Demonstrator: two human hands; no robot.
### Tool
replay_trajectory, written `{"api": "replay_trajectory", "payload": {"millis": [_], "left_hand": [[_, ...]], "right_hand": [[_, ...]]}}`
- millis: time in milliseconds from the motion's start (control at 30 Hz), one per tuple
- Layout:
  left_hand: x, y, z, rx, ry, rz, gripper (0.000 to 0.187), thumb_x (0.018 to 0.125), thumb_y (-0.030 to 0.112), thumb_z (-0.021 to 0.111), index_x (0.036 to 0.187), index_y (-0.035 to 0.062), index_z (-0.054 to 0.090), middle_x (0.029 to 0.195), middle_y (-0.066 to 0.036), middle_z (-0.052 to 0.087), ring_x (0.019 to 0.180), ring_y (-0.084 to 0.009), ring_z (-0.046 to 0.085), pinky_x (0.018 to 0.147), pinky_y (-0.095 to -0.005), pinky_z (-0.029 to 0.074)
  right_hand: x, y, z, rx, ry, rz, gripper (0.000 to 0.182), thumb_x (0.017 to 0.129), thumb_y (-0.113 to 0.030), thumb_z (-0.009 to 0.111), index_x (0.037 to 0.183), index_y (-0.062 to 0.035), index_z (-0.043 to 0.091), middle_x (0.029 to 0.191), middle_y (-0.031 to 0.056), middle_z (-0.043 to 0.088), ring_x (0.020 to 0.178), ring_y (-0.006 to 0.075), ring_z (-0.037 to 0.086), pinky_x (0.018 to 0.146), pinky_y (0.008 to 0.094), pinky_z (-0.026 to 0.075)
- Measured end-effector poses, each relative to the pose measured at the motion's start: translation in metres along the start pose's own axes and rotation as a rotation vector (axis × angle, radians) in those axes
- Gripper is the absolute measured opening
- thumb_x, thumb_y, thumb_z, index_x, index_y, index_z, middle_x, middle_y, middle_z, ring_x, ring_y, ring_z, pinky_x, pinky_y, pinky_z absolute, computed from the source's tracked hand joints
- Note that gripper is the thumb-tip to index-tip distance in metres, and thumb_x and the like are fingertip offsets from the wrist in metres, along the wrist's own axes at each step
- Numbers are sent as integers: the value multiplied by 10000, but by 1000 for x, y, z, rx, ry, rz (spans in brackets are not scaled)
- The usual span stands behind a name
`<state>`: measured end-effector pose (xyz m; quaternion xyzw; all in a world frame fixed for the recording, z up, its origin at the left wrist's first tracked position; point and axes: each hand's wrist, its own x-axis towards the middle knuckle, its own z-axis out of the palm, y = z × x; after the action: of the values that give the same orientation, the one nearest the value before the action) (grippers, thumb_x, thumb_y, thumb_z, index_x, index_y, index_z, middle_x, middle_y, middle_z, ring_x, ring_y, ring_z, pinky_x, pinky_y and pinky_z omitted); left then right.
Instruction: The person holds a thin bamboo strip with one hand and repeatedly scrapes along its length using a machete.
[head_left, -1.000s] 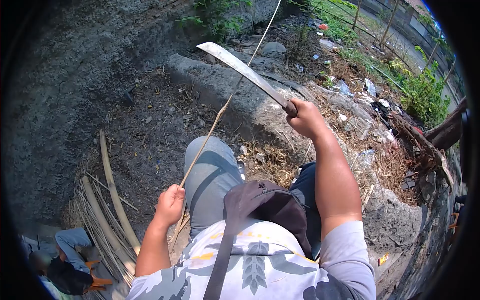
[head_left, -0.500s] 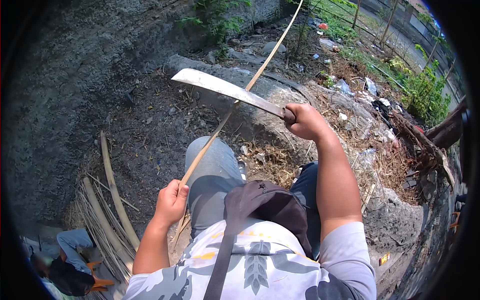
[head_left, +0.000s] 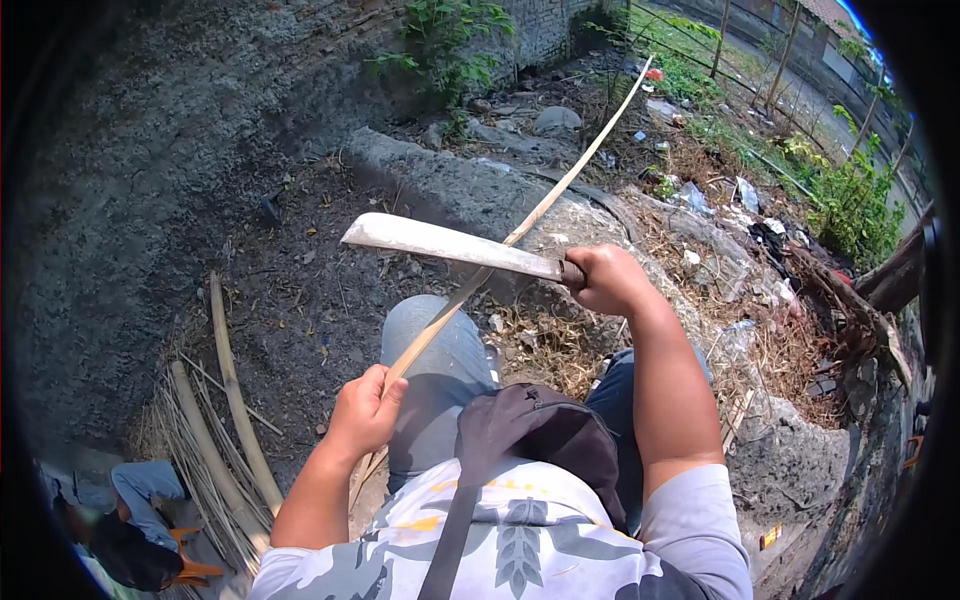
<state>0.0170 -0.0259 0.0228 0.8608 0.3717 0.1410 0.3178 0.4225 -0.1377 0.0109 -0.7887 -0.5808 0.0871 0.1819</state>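
Observation:
My left hand (head_left: 364,412) is closed round a long, thin bamboo strip (head_left: 572,172) near its lower part. The strip slants up and away to the right, passing over my bent knee. In my right hand (head_left: 606,280) is the handle of a machete (head_left: 440,240). Its broad pale blade points left and lies across the strip above the knee, seemingly touching it. The strip's short tail end shows below my left hand, beside my leg.
Thick bamboo lengths (head_left: 228,370) and a bundle of thin strips (head_left: 190,440) lie at the lower left. A seated person (head_left: 135,540) is beyond them. A rough wall (head_left: 130,200) rises on the left; litter (head_left: 692,198) and dry grass cover the ground at right.
Both hands have shifted: the right hand and machete are lower and nearer my body, while my left hand has moved slightly right. The strip's far tip now shows within view.

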Motion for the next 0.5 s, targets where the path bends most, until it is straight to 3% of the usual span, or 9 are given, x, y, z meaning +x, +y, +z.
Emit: {"api": "replay_trajectory", "payload": {"millis": [100, 167, 367, 500], "left_hand": [[5, 2, -3, 12, -21, -23, 406, 1064, 408, 608, 977, 13, 646, 711, -178, 657, 648, -343, 668, 623, -427, 508], [9, 0, -4, 32, -30, -19, 414, 1059, 418, 608, 982, 13, 649, 721, -191, 667, 670, -369, 685, 629, -439, 514], [12, -7, 6, -23, -52, -31, 419, 1049, 427, 614, 1012, 13, 668, 756, -201, 692, 717, -382, 712, 652, -456, 527], [14, -12, 18, -80, -99, -114, 416, 1046, 421, 618, 1032, 9, 676, 771, -201, 703, 729, -373, 717, 665, -451, 532]], "right_hand": [[2, -3, 1, -7, 13, 32, 252, 703, -103, 737, 948, -109, 680, 944, 170, 741, 959, 403, 709, 832, 521, 562], [2, 0, 5, 13, 83, -7, 188, 742, -129, 718, 925, -109, 678, 883, 181, 723, 887, 431, 693, 761, 531, 545], [-3, 8, 10, 15, 139, -50, 161, 774, -171, 754, 890, -102, 666, 838, 194, 708, 825, 442, 685, 703, 525, 538], [-2, 4, 12, -41, 75, 7, 258, 735, -201, 808, 943, -112, 684, 881, 168, 735, 883, 407, 714, 788, 518, 570]]}}
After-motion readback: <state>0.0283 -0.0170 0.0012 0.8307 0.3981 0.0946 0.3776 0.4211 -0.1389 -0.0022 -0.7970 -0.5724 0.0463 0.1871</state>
